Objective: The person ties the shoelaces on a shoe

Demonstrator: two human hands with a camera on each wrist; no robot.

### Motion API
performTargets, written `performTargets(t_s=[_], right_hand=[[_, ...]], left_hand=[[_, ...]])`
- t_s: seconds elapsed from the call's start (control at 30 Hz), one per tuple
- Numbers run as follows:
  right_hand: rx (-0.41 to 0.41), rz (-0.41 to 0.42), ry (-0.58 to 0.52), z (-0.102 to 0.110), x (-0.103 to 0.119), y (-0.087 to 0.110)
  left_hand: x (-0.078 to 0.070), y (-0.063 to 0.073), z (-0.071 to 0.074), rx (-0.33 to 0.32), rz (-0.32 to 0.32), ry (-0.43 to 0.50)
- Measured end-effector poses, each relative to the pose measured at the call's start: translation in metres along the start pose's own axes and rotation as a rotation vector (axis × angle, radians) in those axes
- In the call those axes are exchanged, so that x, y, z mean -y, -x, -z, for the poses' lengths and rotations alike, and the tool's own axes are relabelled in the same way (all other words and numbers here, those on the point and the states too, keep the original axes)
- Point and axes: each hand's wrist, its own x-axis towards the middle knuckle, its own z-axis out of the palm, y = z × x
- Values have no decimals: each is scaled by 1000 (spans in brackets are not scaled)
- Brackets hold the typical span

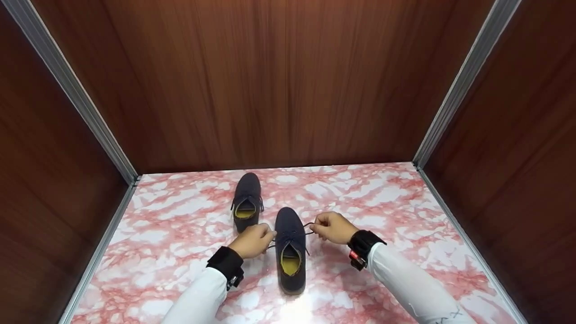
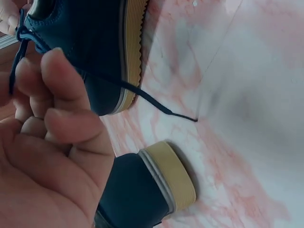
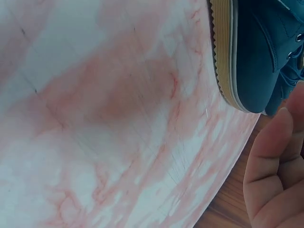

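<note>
A navy lace-up shoe point(image 1: 290, 220) with a yellow insole stands between the two hands, toe pointing away. My left hand point(image 1: 253, 240) is at its left side, fingers curled on the shoelace. In the left wrist view, a lace knot point(image 2: 23, 34) sits just beyond the fingertips, and a loose shoelace end point(image 2: 156, 103) trails past the tan sole. To the right of the shoe, my right hand point(image 1: 332, 227) pinches a loop of shoelace point(image 1: 308, 228) drawn out sideways. The right wrist view shows its bent fingers point(image 3: 268, 156); the pinched lace is hidden there.
A second navy shoe point(image 1: 249, 186) stands farther back on the left, close to the left hand. Red-and-white marbled surface point(image 1: 382, 279) lies beneath everything. Brown wood-grain panels point(image 1: 270, 90) with grey metal edging point(image 1: 468, 83) enclose the back and both sides.
</note>
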Motion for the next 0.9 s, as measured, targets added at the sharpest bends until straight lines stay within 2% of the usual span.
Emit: performTargets(t_s=[0.13,0.33,0.47,0.7,0.9], right_hand=[[-49,-4,72,-1,1,0],[-140,-84,141,-3,2,0],[-145,-71,197,-5,1,0],[-154,17,255,-3,1,1],[-154,-53,231,-3,1,2]], left_hand=[[2,2,3,28,-7,-1],[3,1,5,29,-5,-29],[3,1,6,49,-6,-36],[4,2,5,56,-24,-58],[4,3,4,37,-28,-85]])
